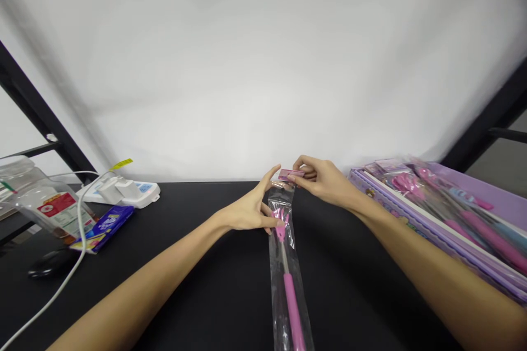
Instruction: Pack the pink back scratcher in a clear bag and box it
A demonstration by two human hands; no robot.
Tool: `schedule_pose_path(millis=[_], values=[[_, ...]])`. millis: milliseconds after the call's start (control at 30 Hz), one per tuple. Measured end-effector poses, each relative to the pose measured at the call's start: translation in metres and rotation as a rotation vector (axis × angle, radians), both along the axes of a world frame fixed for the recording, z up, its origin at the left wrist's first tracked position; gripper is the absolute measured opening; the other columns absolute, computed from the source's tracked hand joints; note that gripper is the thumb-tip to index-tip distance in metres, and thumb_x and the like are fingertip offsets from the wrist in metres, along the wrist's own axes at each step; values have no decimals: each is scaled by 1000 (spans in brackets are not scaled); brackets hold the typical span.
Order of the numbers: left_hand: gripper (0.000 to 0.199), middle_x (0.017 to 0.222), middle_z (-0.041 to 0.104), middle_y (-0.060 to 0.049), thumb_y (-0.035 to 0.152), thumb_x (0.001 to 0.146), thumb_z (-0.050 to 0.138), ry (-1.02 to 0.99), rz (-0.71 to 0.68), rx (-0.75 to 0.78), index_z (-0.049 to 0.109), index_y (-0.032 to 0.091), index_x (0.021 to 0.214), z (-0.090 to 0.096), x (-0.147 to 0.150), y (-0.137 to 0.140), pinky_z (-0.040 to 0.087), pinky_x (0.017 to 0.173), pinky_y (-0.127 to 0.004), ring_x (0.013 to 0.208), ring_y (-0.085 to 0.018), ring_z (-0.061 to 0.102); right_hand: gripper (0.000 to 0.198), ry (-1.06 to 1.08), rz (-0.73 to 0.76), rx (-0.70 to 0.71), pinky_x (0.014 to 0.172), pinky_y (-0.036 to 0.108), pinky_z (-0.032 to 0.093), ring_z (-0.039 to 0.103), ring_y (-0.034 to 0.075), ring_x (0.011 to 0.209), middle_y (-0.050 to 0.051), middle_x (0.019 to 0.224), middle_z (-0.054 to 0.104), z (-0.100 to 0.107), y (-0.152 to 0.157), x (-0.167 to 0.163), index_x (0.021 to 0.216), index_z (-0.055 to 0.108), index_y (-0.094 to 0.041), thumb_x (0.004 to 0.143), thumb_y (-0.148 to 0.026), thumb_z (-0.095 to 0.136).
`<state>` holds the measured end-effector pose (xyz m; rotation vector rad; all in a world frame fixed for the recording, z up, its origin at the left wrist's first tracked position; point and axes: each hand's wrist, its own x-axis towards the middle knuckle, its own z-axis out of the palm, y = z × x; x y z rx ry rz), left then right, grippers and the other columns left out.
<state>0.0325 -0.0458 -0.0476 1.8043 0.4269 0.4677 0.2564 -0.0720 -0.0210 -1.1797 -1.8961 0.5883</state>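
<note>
Both forearms are seen stretched out across the black desk (197, 296), which fills the near half of the view under a blank white backdrop. Along the right edge a purple tray (506, 203) is stacked with more bagged pink items, a sign that a batch is being handled piece by piece. At far left a clear plastic container (45, 203), a white power strip (132, 192) and a blue packet (105, 226) are set aside. At centre a long clear sleeve (288, 285) with a pink-handled tool inside is laid lengthwise on the desk, its far end raised between the hands. The left hand (251, 211) is pressed against the sleeve near its top, fingers curled on the plastic. The right hand (325, 181) is closed in a pinch on the small pink header tab (290, 175) at the sleeve's mouth. The tool is judged already bagged, with only the closing of the top left in progress. Whether the tab is stuck down cannot be told; the sleeve's near end is cut off by the frame, and the tray's contents are blurred.
</note>
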Motion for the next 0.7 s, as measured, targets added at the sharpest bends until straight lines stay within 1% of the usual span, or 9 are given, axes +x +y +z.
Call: schedule_pose_path(millis=[100, 267, 400, 567, 700], values=[[115, 157, 6, -22, 15, 73, 74, -14, 5, 7, -6, 54, 145, 1, 1, -2, 60, 60, -36, 65, -13, 69, 20, 22, 15, 12, 72, 32, 53, 68, 22, 83, 4, 83, 71, 0, 1, 0, 81, 56, -21, 82, -39, 65], [113, 157, 4, -21, 14, 74, 73, -16, -11, 17, -5, 55, 145, 4, 0, -3, 60, 58, -32, 65, -12, 69, 28, 46, 54, -60, 75, 33, 50, 64, 20, 75, 4, 76, 68, 3, 5, 6, 74, 63, -17, 74, -44, 72], [113, 157, -1, -23, 13, 75, 72, 9, -1, 9, -5, 55, 145, 5, -1, -3, 59, 58, -32, 65, -13, 69, 26, 68, 42, -81, 77, 33, 48, 63, 19, 76, 4, 76, 68, 1, 8, 10, 72, 66, -16, 70, -40, 76], [113, 157, -5, -24, 13, 74, 73, 18, -6, 12, -4, 56, 145, 5, 0, -4, 60, 58, -34, 64, -13, 69, 24, 137, 51, -137, 71, 30, 46, 61, 17, 73, 0, 73, 65, -2, 9, 8, 73, 60, -17, 67, -32, 78], [112, 157, -1, -24, 14, 74, 73, -5, -21, 13, -4, 55, 145, 4, 0, -4, 60, 58, -32, 65, -13, 69, 24, 113, 34, -94, 66, 28, 42, 57, 15, 69, 0, 69, 63, 0, 8, 7, 72, 56, -18, 71, -32, 75]])
